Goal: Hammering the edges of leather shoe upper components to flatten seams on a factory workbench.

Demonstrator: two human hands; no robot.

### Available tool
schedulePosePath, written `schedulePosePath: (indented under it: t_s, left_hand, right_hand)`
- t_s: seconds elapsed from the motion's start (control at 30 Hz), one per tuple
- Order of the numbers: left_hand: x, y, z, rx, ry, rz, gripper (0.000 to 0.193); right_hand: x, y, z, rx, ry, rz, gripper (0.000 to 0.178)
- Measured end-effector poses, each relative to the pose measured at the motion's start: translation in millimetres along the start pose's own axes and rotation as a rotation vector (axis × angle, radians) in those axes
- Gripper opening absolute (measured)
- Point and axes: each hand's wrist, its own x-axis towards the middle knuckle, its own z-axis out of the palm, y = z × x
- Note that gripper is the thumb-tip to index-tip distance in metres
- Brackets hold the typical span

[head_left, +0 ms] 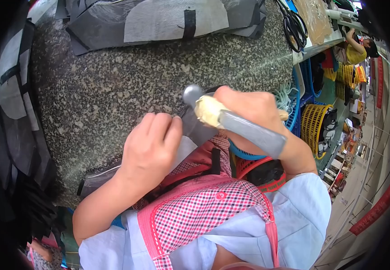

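Observation:
My right hand is closed around the wooden handle of a hammer. The hammer has a rounded silver face and a long flat grey tail. Yellowish wrapping covers the middle of its head, which hovers over a dark grey cut piece of material near the stone table's front edge. With bent fingers, my left hand presses on the left part of this piece. A lighter grey patch shows on the piece between my hands. The hammer and right hand hide the rest.
Stacked grey pieces lie at the far side of the speckled stone table; more pieces hang at the left. Black cables lie at the far right. Baskets, including a yellow one, stand at right. Another person works beyond.

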Motion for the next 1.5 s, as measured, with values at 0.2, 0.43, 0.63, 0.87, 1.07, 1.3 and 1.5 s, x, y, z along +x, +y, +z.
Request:
schedulePosePath:
  t_s: [0.2,0.43,0.63,0.87,1.07,1.3,1.5]
  left_hand:
    - [-2.3,1.1,-4.6,0.101,-0.041,0.036,0.030]
    - [-15.8,-9.1,0.5,-0.103,0.092,-0.068,0.031]
    - [15.9,-12.4,8.1,0.020,0.093,0.004,0.026]
    - [8.6,-9.5,-21.2,-0.287,-0.017,-0.375,0.026]
    - [-0.8,-14.8,-4.3,0.000,0.088,0.040,0.031]
    - [-0.5,-14.1,-7.0,0.058,0.027,0.089,0.032]
    - [-4.8,-16.6,-10.0,-0.191,0.090,-0.157,0.023]
  right_hand:
    - [-1.3,-13.2,2.4,-0.029,-0.102,0.003,0.031]
    - [-2.4,-2.2,5.5,0.042,0.054,-0.033,0.024]
    - [9.5,-2.5,-14.8,0.021,0.289,-0.061,0.021]
    - [8.7,5.0,-7.4,0.060,0.042,0.070,0.025]
    - [11.3,4.5,-13.0,-0.089,0.155,-0.026,0.029]
    - [13.4,5.2,-3.6,-0.149,0.303,-0.101,0.023]
    - [8.2,-4.5,11.8,-0.050,0.049,-0.051,0.024]
